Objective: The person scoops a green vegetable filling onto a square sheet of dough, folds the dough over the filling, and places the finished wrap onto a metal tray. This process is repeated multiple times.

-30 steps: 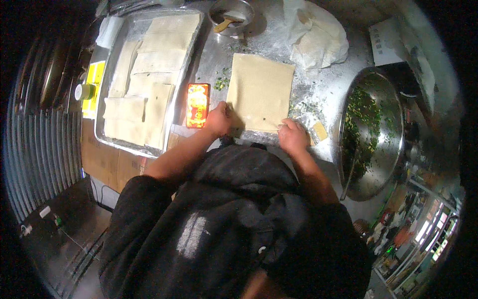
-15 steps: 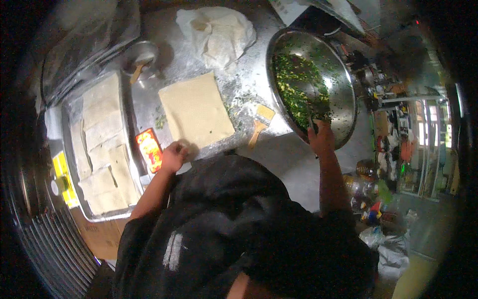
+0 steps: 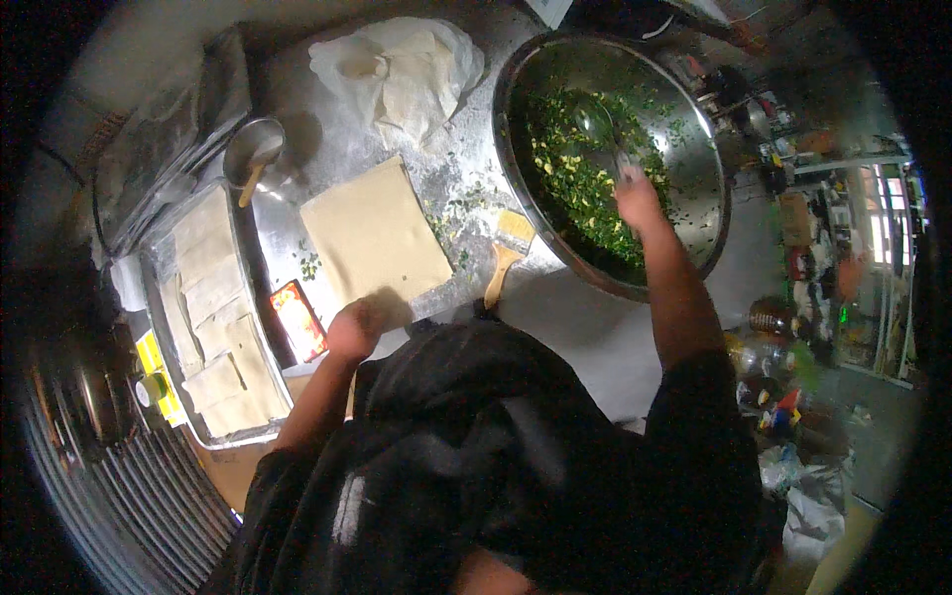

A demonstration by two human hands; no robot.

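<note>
Head view shows the right hand (image 3: 637, 196) reaching into the large round steel bowl (image 3: 694, 119) of chopped green filling flecked with yellow (image 3: 580, 188). Its fingers curl over something metallic there, perhaps a spoon handle, though blur keeps me from telling whether the grip is closed on it or only resting on the greens. The bowl sits at the right of the floured metal desk (image 3: 337, 139). Left of it, well within reach, lies the flat square sheet of pale tan dough (image 3: 375, 236). The left hand (image 3: 354, 329) presses as a loose fist at that sheet's near edge, holding nothing that I can see.

Judging from this, the step in hand is gathering filling; the next move would call for carrying a portion across to the sheet without scattering it, while the left hand keeps the dough steady.

Between sheet and bowl a small wooden-handled pastry brush (image 3: 506, 256) lies on the desk. Beyond the sheet sits a crumpled heap of white dough (image 3: 402, 69), and a small steel cup with a wooden stick (image 3: 253, 154). Farther left, a rectangular metal tray of folded dough parcels (image 3: 213, 317) stands beside an orange-lit phone screen (image 3: 296, 319).
</note>
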